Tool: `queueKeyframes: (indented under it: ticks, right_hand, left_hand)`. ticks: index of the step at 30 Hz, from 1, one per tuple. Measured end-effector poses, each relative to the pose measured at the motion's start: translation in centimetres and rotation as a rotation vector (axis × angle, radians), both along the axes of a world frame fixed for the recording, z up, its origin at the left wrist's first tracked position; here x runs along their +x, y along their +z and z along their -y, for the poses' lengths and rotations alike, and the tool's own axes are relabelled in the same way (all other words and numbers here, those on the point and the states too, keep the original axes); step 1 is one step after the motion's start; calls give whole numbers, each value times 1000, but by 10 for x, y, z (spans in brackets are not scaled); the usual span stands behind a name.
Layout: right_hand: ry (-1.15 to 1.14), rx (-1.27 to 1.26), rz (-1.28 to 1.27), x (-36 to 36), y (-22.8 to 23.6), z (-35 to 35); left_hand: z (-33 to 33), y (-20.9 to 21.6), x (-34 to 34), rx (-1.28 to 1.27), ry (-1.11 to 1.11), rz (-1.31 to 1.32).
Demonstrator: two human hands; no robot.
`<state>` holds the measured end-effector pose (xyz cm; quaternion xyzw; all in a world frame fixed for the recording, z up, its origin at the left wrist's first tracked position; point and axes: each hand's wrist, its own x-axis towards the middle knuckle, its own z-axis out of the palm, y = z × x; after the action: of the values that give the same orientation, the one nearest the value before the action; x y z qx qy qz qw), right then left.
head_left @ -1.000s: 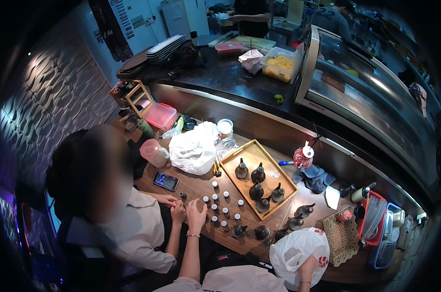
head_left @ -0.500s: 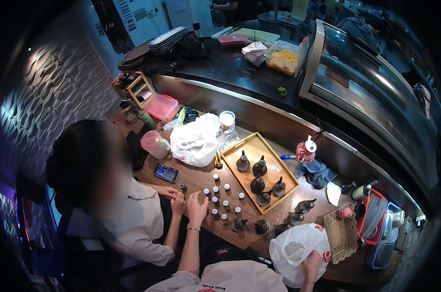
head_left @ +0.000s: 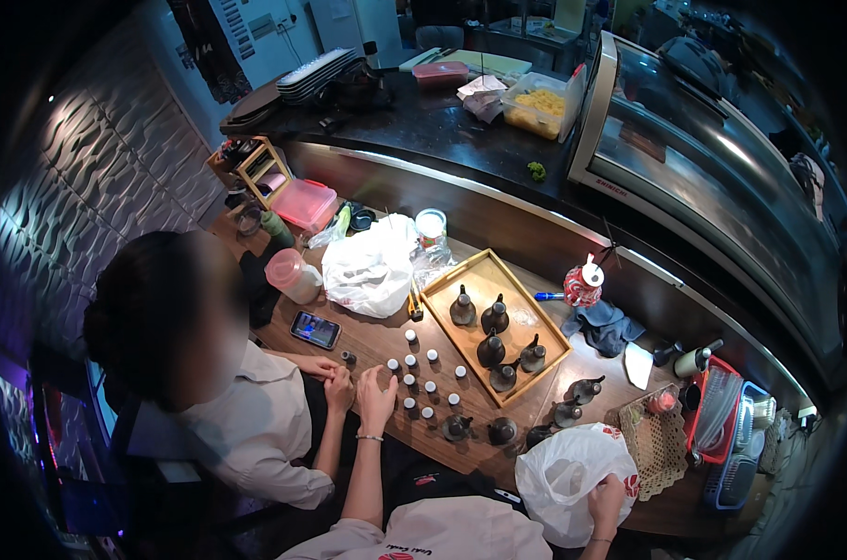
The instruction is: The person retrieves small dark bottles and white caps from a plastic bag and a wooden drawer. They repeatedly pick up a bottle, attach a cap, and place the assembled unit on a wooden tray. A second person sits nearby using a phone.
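My left hand (head_left: 377, 397) is over the near edge of the wooden table, its fingers bent and its thumb apart from them, with nothing visible in it. Just left of it are a co-worker's hands (head_left: 335, 378), near a small dark bottle (head_left: 349, 357). Small white caps (head_left: 430, 386) stand in loose rows beyond my left hand. At the lower right, my right hand (head_left: 607, 499) is closed on the edge of a white plastic bag (head_left: 559, 467); its fingertips are partly hidden. Several dark spouted bottles (head_left: 457, 427) stand between my hands.
A wooden tray (head_left: 536, 387) holds more dark spouted bottles. Behind are another white bag (head_left: 367, 271), a phone (head_left: 315, 329) and a pink-lidded jar (head_left: 293, 274). A woven basket (head_left: 655, 448) and red and blue baskets (head_left: 718, 425) stand right. The co-worker (head_left: 255, 420) sits close on my left.
The view shifts slightly. My right hand moves a little to the right at the bag's opening. My left hand and the co-worker's hands stay nearly still.
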<state>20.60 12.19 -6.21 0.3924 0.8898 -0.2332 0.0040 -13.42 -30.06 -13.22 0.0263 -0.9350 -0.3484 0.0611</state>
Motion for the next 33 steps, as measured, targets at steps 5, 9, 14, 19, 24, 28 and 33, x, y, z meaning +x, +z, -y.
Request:
queueKeyframes:
  ticks: [5, 9, 14, 19, 24, 28, 33]
  right_hand:
    - [34, -52, -50, 1, -2, 0]
    - [82, 9, -35, -4, 7, 3]
    - [122, 119, 86, -8, 24, 6]
    - [29, 113, -72, -7, 24, 16]
    - [57, 185, 107, -9, 47, 17]
    - [75, 97, 110, -3, 52, 2]
    - [30, -120, 200, -5, 90, 1]
  left_hand:
    - [1, -2, 1, -2, 9, 8]
    - [5, -6, 3, -5, 6, -12]
    - [3, -9, 0, -6, -15, -95]
    - [4, 0, 2, -27, 91, -42]
    - [8, 1, -8, -119, 208, -128]
    - [38, -14, -42, -328, 299, -168]
    - [59, -44, -78, -468, 232, 17]
